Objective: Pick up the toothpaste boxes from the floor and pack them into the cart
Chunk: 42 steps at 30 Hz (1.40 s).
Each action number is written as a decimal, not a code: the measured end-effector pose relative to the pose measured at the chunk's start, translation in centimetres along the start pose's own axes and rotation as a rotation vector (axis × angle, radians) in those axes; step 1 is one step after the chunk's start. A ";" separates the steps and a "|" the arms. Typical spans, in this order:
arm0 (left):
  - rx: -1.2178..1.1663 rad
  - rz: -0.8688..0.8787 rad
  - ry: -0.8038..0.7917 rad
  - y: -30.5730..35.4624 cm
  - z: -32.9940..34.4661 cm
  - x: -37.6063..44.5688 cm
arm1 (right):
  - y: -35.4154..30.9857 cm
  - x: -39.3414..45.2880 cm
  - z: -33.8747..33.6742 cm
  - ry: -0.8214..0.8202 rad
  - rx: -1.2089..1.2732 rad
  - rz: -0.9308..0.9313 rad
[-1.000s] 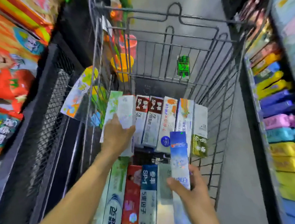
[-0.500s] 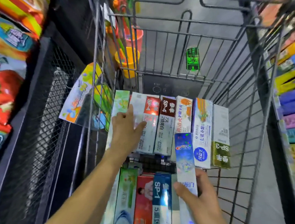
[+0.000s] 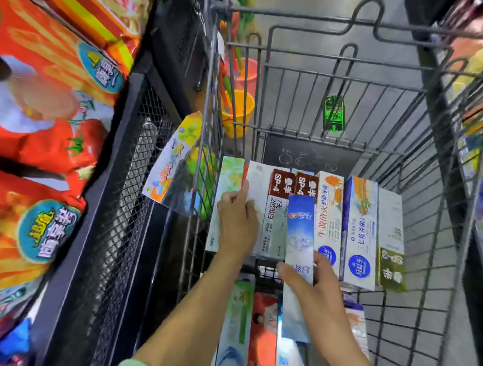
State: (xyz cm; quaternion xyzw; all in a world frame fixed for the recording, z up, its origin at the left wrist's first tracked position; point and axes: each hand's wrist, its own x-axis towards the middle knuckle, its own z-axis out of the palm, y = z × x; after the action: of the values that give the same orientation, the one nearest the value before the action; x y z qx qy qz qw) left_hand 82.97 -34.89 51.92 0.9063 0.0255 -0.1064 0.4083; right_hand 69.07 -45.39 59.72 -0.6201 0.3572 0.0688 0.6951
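The right hand (image 3: 315,295), in the lower centre of the frame, pinches a blue toothpaste box (image 3: 299,230) near its lower end, thumb on the left edge and fingers wrapped around the right edge. The box's long axis runs from the hand up and away into the cart (image 3: 400,89), nearly parallel to the row of boxes (image 3: 356,225) already lying side by side across the middle of the frame. The held box overlaps that row, lying above the red-topped SP-4 boxes (image 3: 292,184) and beside the orange-marked box to its right. Whether it touches them cannot be determined.

The left hand (image 3: 237,220), centre-left, rests on the white box (image 3: 259,187) at the left end of the row. Its fingers are extended, with one fingertip at the box's left edge, and they grip nothing. A pale green box (image 3: 229,183) lies just left of it against the cart wall.

The controlling relation: the destination lies directly ahead of the right-hand fingers, along the box's own axis. The right hand is the carrying hand; the left is positioned to steady the row. A straight lowering appears sufficient, provided a slot is available.

Compared with the earlier frames, the blue box has advanced from the near part of the cart to a position over the row. The left hand has released its grasp of the white box and now lies flat on it.
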 end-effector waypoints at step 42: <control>0.341 0.159 0.070 -1.9 -11.1 -5.6 | -2.1 8.2 9.2 -0.254 -1.489 -0.629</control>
State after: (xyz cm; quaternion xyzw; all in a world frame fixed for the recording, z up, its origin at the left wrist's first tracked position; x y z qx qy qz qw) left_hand 79.15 -25.12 58.85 0.9647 -0.0504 -0.0451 0.2546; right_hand 80.00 -40.32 56.42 -0.9780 -0.0542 0.1598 0.1230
